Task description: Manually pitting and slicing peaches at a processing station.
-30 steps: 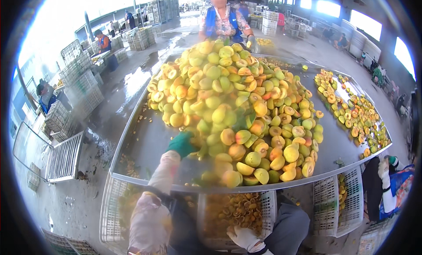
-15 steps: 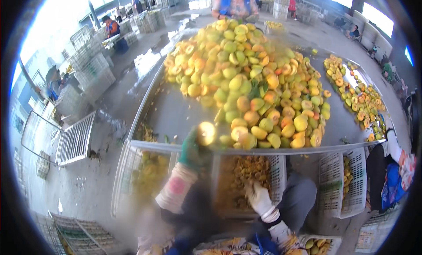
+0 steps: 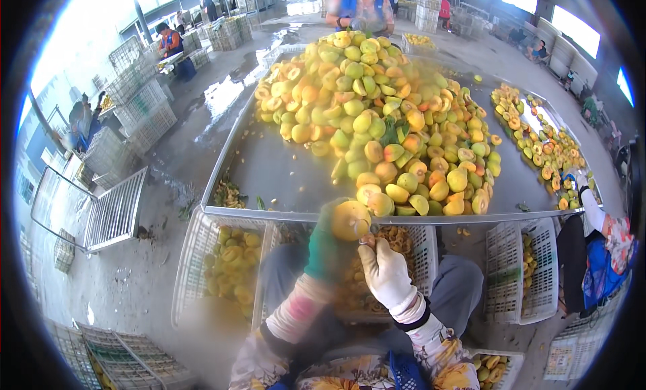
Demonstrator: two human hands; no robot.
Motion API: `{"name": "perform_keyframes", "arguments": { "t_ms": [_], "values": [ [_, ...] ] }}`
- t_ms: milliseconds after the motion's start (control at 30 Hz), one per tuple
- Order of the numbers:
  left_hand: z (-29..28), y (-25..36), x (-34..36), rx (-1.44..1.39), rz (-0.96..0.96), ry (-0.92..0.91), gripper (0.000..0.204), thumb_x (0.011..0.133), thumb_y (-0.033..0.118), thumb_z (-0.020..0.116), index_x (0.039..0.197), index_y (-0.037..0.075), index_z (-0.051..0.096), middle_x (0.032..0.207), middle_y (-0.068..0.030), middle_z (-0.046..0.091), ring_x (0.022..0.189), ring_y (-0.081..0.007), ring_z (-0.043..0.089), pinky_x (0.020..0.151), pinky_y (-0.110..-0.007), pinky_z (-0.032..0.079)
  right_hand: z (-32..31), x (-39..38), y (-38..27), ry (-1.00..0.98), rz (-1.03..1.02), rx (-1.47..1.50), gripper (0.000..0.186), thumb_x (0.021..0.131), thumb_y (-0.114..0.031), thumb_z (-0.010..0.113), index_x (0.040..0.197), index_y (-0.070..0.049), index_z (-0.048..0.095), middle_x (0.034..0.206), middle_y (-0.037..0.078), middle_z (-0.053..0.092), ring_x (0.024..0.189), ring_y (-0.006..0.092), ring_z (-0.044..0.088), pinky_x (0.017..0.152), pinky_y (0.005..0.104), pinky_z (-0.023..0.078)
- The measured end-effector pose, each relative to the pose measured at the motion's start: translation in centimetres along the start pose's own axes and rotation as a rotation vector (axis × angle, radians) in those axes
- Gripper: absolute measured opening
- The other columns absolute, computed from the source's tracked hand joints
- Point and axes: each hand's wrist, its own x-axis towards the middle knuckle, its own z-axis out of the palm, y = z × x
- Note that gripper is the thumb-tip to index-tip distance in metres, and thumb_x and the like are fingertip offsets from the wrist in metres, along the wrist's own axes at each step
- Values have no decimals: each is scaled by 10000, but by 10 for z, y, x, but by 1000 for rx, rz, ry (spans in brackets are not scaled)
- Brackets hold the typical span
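My left hand (image 3: 325,249), in a green glove, grips a yellow peach half (image 3: 348,220) just in front of the metal table's near edge. In my white-gloved right hand (image 3: 390,274) is a small pitting tool (image 3: 367,239) with a thin metal loop at its tip. The loop touches the cut face of the peach half or sits right at it; I cannot tell which. Below both hands stands a white crate (image 3: 425,262) with pits and scraps in it. Beyond them a big heap of halved peaches (image 3: 404,154) covers much of the table (image 3: 269,168).
A white crate (image 3: 192,272) of peach halves stands at left, another crate (image 3: 505,275) at right. One more crate (image 3: 515,373) is by my right side. A co-worker's arm (image 3: 592,208) reaches to a second tray (image 3: 575,131) at right. Another person (image 3: 363,6) stands behind the heap.
My left hand has brought the peach half from above the table edge rightward and down. My right hand has risen from the scrap crate to meet it with the tool.
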Motion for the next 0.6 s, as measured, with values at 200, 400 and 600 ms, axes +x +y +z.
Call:
{"name": "perform_keyframes", "arguments": {
  "t_ms": [200,400,600],
  "values": [
    [2,-8,0,361,204,37,321,860,16,577,1174,-9,514,1129,-181,534,1035,-319,544,862,-393,473,13,3,7,-119,123,-122,153,935,-132,551,907,19,550,650,234,583,632,424,604,504,432,454],
    [-12,-32,-5,676,429,114,341,1003,303,437,1219,41,466,1113,-66,519,1011,-159,495,926,-325,422,24,6,33,-193,38,220,284,1000,-189,446,992,57,588,822,244,616,789,303,612,710,354,470],
    [-14,-24,8,288,45,-5,350,889,139,562,1212,20,497,1135,-117,535,1026,-256,533,886,-365,462,13,12,27,-138,170,315,287,972,-231,495,930,33,596,758,265,600,694,402,598,593,426,452]
  ]
}}
